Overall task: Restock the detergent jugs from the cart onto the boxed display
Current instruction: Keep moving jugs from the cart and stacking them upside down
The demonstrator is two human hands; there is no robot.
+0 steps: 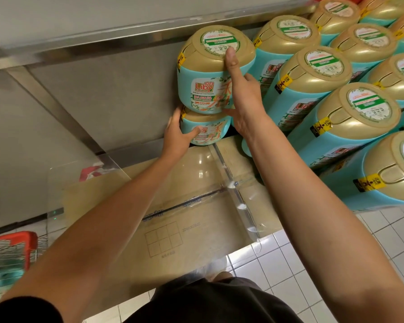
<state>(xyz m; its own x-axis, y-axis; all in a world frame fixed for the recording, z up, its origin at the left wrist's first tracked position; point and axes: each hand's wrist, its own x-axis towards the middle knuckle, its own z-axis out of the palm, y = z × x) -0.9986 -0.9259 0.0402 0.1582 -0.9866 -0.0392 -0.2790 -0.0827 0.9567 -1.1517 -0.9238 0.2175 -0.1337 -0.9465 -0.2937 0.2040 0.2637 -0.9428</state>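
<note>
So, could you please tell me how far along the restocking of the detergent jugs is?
Done: rows of jugs already stand stacked at right. In hand: right hand steadies the top jug, left hand the lower jug. Left: bare cardboard box; cart contents unclear.

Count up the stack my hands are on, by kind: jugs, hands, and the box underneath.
Jugs: 2, top jug on bottom jug
Hands: 2, left hand on the bottom jug, right hand on the top jug
Box: 1
Total: 5
The jugs to the right run off frame, so they are not counted.
</note>
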